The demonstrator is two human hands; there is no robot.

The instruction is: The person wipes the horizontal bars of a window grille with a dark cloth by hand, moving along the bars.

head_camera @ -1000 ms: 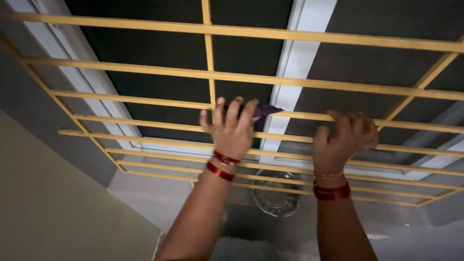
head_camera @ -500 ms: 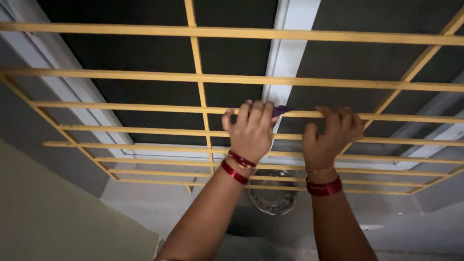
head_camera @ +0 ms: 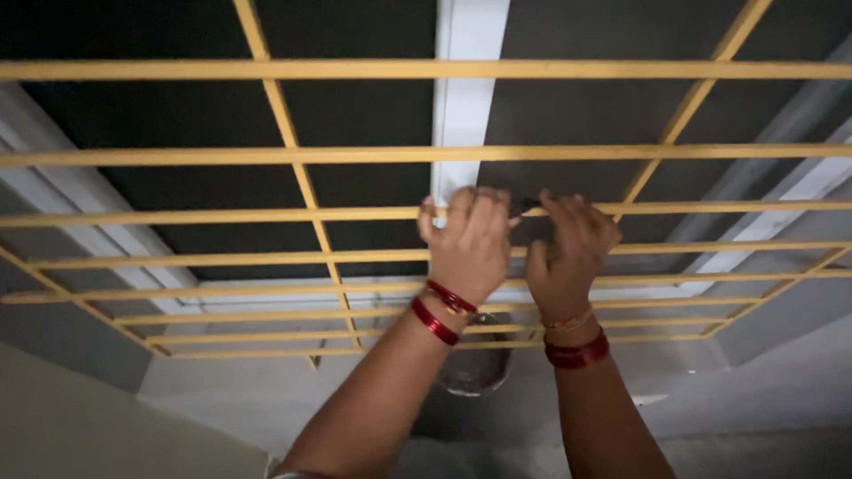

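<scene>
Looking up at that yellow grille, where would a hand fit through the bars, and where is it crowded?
The widest gaps lie in the top rows of the yellow grille, between the left upright bar and the white beam. It is crowded where the left hand and right hand grip one bar side by side, and the lower rows look tighter.

- Passage upward is being blocked by the yellow grille (head_camera: pixel 355 155), its long horizontal bars being crossed by a few slanted uprights.
- Narrow slots are being left open between the bars; those nearer the wall are looking tighter.
- One bar is being occupied by the left hand (head_camera: pixel 470 244) and right hand (head_camera: pixel 568 253), held close together.
- Behind the slots, dark panes (head_camera: pixel 364 111) and a white frame post (head_camera: pixel 466 98) are being seen closing the way.
- Open room is being left below, around the forearms.
</scene>
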